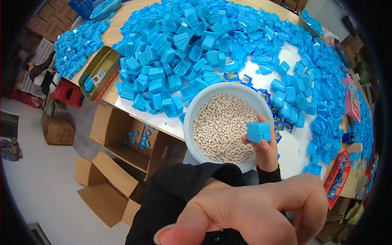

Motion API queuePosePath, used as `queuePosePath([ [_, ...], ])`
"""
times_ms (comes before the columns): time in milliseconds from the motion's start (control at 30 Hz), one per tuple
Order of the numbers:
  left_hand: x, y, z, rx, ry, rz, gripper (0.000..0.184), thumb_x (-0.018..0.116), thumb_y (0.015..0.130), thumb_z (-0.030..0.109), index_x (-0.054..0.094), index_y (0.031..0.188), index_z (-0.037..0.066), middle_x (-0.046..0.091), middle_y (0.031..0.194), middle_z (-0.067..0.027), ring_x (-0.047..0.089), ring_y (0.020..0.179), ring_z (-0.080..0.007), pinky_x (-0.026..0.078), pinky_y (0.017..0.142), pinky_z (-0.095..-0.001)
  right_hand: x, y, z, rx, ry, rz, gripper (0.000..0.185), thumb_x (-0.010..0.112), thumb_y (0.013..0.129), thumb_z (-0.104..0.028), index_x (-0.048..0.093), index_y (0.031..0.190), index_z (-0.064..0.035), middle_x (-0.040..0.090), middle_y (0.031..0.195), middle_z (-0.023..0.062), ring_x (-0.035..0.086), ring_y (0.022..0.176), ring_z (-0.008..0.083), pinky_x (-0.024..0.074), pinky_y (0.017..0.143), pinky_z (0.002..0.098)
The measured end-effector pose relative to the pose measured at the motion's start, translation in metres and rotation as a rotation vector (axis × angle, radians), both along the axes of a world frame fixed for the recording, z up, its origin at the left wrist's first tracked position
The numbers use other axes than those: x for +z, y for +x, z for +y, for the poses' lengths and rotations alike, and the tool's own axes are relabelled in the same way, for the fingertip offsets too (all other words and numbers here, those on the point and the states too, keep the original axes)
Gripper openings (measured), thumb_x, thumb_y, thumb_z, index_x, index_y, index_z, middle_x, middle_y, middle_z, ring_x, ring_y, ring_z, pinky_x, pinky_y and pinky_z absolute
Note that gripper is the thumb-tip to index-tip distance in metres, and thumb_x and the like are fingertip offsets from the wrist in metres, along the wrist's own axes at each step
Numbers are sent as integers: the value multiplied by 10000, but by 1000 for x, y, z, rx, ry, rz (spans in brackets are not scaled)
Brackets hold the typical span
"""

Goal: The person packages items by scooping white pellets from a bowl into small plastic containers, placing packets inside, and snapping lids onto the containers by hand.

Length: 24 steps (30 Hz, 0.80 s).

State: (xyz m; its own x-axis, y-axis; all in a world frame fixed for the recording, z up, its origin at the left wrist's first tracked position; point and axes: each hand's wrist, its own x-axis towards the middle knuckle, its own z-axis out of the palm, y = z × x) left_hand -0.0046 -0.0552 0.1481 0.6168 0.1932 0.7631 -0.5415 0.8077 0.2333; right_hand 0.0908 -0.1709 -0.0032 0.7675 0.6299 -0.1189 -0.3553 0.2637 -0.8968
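Observation:
My left hand (249, 204) looms large, close to the camera, below the bowl. Its thumb is spread away from the bent fingers, nothing shows in its grasp, and the frame's bottom edge cuts it off. My right hand (267, 155) grips a small blue plastic box (258, 131) with a closed lid, thumb in front and a finger behind. That box is over the right side of a pale round bowl (188, 126) full of small cream-coloured pellets (222, 126). Several dark printed packets (263, 96) lie beside the bowl, partly hidden by its rim and my right hand.
A big heap of open blue box shells (171, 53) covers the table behind the bowl. Closed blue boxes (290, 94) lie to the right. An olive tin (100, 73) stands at left, cardboard boxes (126, 143) below. A red basket (338, 179) holds packets. Another person (41, 71) is far left.

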Motion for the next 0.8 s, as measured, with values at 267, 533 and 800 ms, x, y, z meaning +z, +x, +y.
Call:
queuePosePath([
  [267,9,-5,-17,-46,-69,35,898,214,752,905,667,887,142,469,1109,-158,413,938,-324,227,953,-481,2,0,3,22,-16,-10,788,656,770,-284,306,1425,-20,508,1212,191,622,886,293,494,791,355],
  [533,19,-8,-32,-108,-142,77,880,225,754,903,662,884,150,471,1098,-154,416,928,-323,233,942,-474,2,1,1,44,-9,-12,790,655,771,-277,299,1430,-23,508,1206,191,622,894,296,496,795,360],
  [800,23,-1,-30,-85,-131,55,872,228,757,900,659,883,152,473,1091,-151,419,922,-320,248,924,-462,2,-1,1,53,-12,-18,789,655,783,-278,291,1435,-23,506,1205,192,625,901,300,500,798,363],
])
